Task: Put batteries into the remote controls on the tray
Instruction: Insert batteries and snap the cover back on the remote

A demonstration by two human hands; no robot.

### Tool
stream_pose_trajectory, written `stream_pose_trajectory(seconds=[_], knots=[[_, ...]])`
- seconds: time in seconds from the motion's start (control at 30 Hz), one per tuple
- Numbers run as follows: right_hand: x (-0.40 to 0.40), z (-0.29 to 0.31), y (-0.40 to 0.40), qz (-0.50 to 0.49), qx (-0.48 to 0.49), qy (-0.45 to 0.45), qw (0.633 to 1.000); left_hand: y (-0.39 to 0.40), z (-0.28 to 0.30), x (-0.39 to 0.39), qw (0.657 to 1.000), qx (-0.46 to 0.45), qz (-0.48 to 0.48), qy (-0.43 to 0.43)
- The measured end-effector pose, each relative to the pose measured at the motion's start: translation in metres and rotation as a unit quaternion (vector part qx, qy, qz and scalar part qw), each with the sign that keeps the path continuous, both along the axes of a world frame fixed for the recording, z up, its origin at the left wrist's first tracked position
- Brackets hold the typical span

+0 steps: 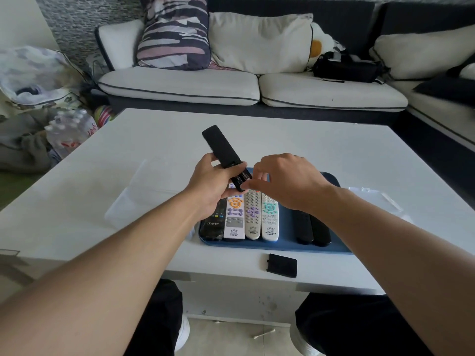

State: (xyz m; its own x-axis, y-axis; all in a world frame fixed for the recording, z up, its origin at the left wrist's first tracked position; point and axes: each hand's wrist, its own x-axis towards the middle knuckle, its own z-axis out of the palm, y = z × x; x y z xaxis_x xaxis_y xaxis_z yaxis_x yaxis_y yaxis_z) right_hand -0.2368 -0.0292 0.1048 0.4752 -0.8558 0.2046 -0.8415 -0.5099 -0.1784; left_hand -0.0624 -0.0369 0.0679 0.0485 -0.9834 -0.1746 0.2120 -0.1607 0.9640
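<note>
While the white bench [334, 155] carries the blue tray [285, 242] of remote controls, we hold a black remote [223, 147] above it, back side up, our left hand [214, 187] in a closed grip round its lower half. Our right hand [285, 181] pinches a battery [243, 177] at the remote's open near end. A black battery cover [282, 265] lies on the bench just before the tray.
</note>
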Motion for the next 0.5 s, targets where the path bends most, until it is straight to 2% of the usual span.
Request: stream_pose_trajectory(seconds=[0.13, 0.23, 0.4, 0.5], knots=[[0.002, 0.0, -0.001, -0.001, 0.057, -0.019, 0.998, 0.001, 0.001, 0.001, 1.0, 0.0, -0.017, -0.021], [0.0, 0.002, 0.001, -0.041, 0.103, -0.119, 0.987, 0.003, 0.004, 0.001, 0.999, 0.005, -0.038, -0.018], [0.0, -0.006, 0.005, -0.079, 0.241, -0.267, 0.93, 0.006, 0.007, 0.002, 0.995, 0.005, -0.098, -0.028], [-0.001, -0.012, 0.004, -0.081, 0.287, -0.323, 0.898, 0.008, 0.009, 0.004, 0.993, 0.006, -0.114, -0.032]])
